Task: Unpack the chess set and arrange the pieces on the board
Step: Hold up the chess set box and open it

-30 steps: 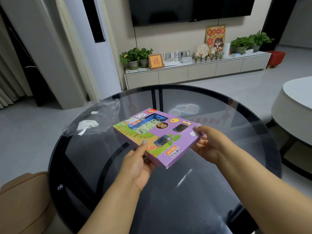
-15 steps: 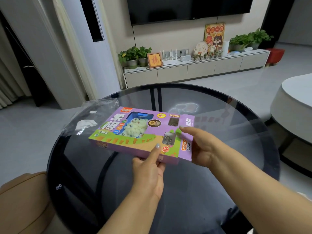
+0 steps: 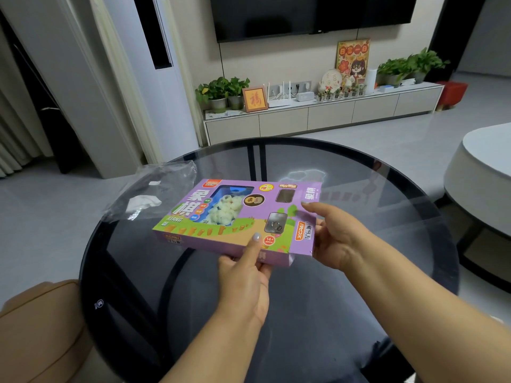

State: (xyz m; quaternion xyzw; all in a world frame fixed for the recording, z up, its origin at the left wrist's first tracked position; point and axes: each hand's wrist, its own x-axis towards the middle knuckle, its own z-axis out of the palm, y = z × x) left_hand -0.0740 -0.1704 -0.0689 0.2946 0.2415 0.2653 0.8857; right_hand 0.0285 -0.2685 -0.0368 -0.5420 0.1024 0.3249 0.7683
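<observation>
The crumpled clear plastic wrapper [image 3: 154, 194] lies discarded far left on the round dark glass table [image 3: 387, 272]; the flat purple cardboard chess-set box [image 3: 237, 219], unopened, is held above the table, pinched at its near edge by the left hand [image 3: 244, 280] and gripped at its right end by the right hand [image 3: 336, 239], where the end flap is judged best opened with the box kept level.

A home living room: wall-mounted television [image 3: 312, 15] above a low cabinet [image 3: 318, 117] (potted plants [image 3: 221, 91] on top).
</observation>
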